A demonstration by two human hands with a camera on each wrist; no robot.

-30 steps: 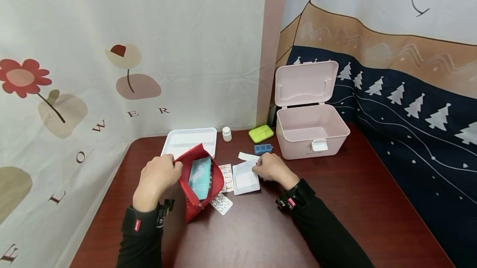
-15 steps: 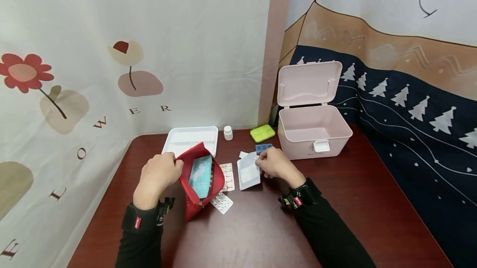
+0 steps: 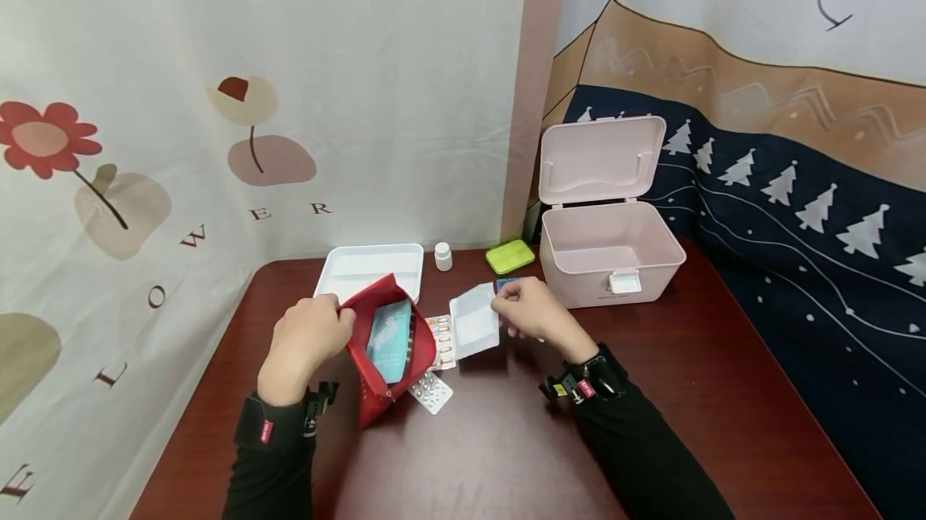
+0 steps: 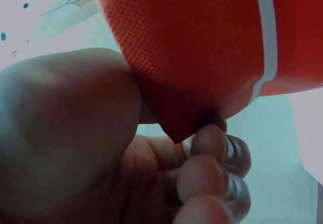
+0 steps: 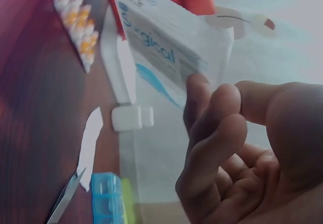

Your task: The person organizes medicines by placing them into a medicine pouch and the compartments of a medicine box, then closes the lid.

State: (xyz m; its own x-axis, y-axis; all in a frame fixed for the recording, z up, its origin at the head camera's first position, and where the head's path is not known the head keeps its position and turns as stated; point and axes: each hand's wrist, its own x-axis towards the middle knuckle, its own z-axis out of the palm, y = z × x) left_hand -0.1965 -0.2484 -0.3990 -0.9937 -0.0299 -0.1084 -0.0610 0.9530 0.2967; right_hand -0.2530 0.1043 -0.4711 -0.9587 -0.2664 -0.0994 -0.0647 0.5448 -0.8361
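Note:
My left hand [image 3: 307, 343] pinches the upper left edge of a red pouch [image 3: 369, 391], which stands with its mouth spread; the left wrist view shows its corner between thumb and fingers. Inside sits a teal packet [image 3: 391, 343]. My right hand [image 3: 534, 313] pinches the right edge of a flat white packet [image 3: 475, 319], raised above the table; in the right wrist view it bears the blue word "Surgical". One blister pack with orange capsules [image 3: 442, 341] lies between pouch and packet. A silver blister pack [image 3: 432, 393] lies partly under the pouch.
Behind the hands stand a white tray [image 3: 340, 267], a white bottle [image 3: 443, 257], a green case [image 3: 510, 257] and a blue pill box [image 5: 106, 196]. A white strip [image 5: 90, 148] and a metal tool's tip [image 5: 65, 196] lie nearby. At right stands an open pink box [image 3: 611, 255].
My right hand has lifted the white packet off the table, tilted it and brought it slightly left toward the pouch. The left hand keeps holding the pouch in the same spot.

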